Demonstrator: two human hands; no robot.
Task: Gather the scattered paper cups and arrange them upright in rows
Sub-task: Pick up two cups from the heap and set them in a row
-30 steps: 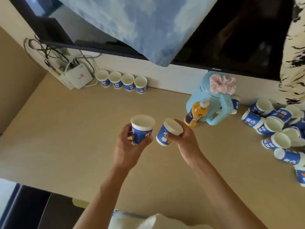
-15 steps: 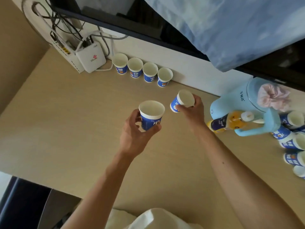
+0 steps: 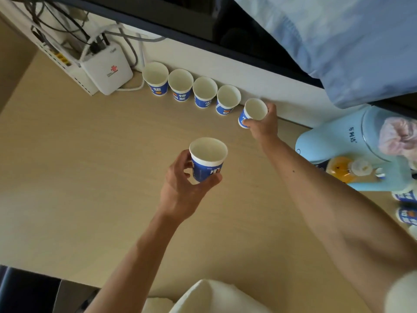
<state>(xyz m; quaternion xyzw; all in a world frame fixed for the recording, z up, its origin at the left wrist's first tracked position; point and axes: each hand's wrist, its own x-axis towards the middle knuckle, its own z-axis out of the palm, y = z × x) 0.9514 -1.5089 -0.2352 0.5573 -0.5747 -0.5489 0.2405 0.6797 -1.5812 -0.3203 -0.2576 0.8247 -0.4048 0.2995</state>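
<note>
Against the wall on the desk [image 3: 67, 177] stand four upright cups [image 3: 191, 88] in a row. Just right of them, the right hand [image 3: 262, 126] grips a fifth cup [image 3: 252, 111], tilted. Nearer, the left hand [image 3: 182, 188] holds another cup [image 3: 207, 159] upright, fingers curled round it.

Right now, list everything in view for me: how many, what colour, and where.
row cups: 4, blue-white, upright along wall
right cup: 1, blue-white, row's right end
left cup: 1, blue-white, held mid-view
loose cups: at least 2, blue-white, right edge, cut off
router: 1, white, far left by wall
cables: several, grey, behind router
kettle: 1, light blue, right
bottle: 1, orange, in front of kettle
pink cloth: 1, on kettle
blue cloth: 1, hanging top right
screen: 1, black, above wall
desk: 1, tan
left hand: grips left cup
right hand: grips right cup
</note>
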